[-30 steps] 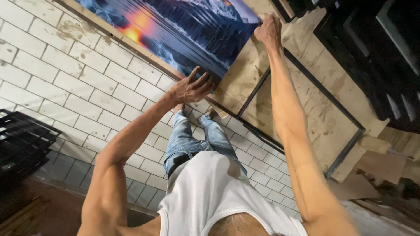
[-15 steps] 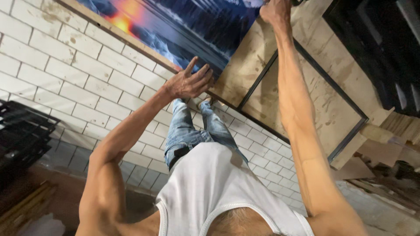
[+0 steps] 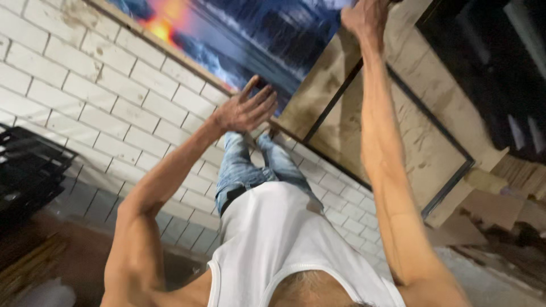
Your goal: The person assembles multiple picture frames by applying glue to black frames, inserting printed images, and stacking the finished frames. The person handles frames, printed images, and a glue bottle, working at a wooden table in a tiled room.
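Your left hand [image 3: 245,111] fingers spread, flat on the picture's [image 3: 250,34] near edge, your right hand [image 3: 364,17] gripping its far-right edge.

Blue-and-orange sunset canvas [image 3: 239,34], white brick-pattern tiles [image 3: 85,96], white vest [image 3: 284,239], faded blue jeans [image 3: 244,170].

The carrying surface is a floor of white brick-pattern tiles [image 3: 85,96], with dirt marks near its upper left part. A printed canvas [image 3: 250,34] showing dark water and an orange glow lies flat on it. Just beside the canvas lies a wooden board with a dark frame [image 3: 409,142]. A black crate [image 3: 28,170] stands at the floor's left edge.
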